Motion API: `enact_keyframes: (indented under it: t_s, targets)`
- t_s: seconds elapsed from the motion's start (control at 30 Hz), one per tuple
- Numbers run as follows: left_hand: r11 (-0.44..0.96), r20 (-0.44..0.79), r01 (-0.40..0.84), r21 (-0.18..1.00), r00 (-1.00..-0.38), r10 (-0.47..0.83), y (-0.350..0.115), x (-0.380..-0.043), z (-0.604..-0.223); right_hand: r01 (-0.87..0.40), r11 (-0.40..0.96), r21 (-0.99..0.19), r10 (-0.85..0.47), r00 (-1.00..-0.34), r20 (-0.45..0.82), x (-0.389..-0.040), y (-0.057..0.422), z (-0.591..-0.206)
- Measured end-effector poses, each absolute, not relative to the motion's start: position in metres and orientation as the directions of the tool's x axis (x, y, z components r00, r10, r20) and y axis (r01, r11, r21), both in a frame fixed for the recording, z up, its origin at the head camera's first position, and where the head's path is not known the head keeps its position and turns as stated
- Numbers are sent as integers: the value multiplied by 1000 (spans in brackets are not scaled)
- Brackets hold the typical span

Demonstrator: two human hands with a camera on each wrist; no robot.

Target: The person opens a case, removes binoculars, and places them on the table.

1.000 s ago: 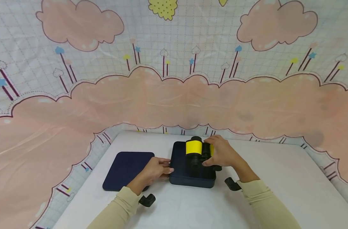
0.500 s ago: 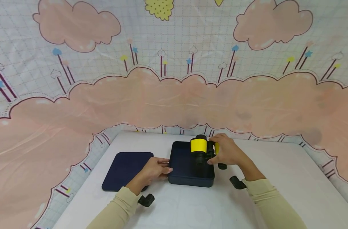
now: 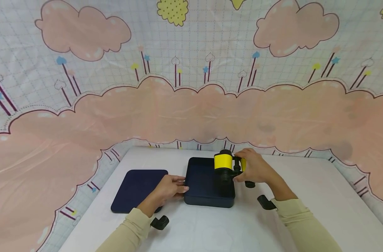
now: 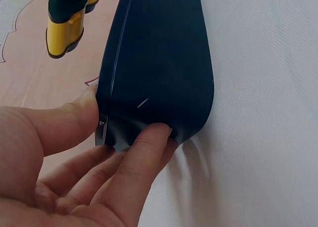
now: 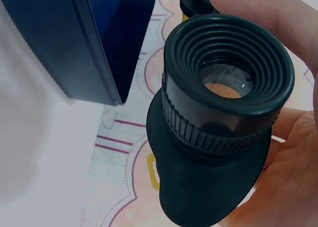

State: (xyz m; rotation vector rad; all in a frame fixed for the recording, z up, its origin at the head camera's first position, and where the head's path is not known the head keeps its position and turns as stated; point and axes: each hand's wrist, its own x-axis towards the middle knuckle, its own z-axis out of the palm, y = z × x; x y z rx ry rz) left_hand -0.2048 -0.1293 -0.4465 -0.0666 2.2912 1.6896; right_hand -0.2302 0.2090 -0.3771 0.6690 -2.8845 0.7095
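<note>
My right hand (image 3: 252, 164) grips a pair of yellow and black binoculars (image 3: 223, 161), raised over the right side of a dark navy box (image 3: 207, 200). An eyepiece (image 5: 226, 83) faces the camera in the right wrist view, with fingers wrapped round the far side of the body. The box is uncovered, and its dark inside shows. My left hand (image 3: 167, 190) holds the box's left side: in the left wrist view the thumb (image 4: 74, 117) lies at the rim and the fingertips press the outer wall (image 4: 159, 63). Part of the binoculars is hidden behind the right hand.
A flat navy lid (image 3: 137, 189) lies on the white table (image 3: 210, 231), left of the box and partly behind the left forearm. Black wrist-worn pieces (image 3: 160, 222) stick out near both cuffs. A patterned cloth (image 3: 191, 112) hangs behind the table.
My right hand has carried the binoculars to the right, from above the middle of the box to its right edge. The left hand and box have barely moved.
</note>
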Motion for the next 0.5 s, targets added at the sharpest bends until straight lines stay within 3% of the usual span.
enact_keyframes:
  t_s: [0.5]
  targets:
    - [293, -273, -227, 929, -954, 125, -129, -207, -450, -432, 792, -432, -388, -901, 191, -232, 227, -373]
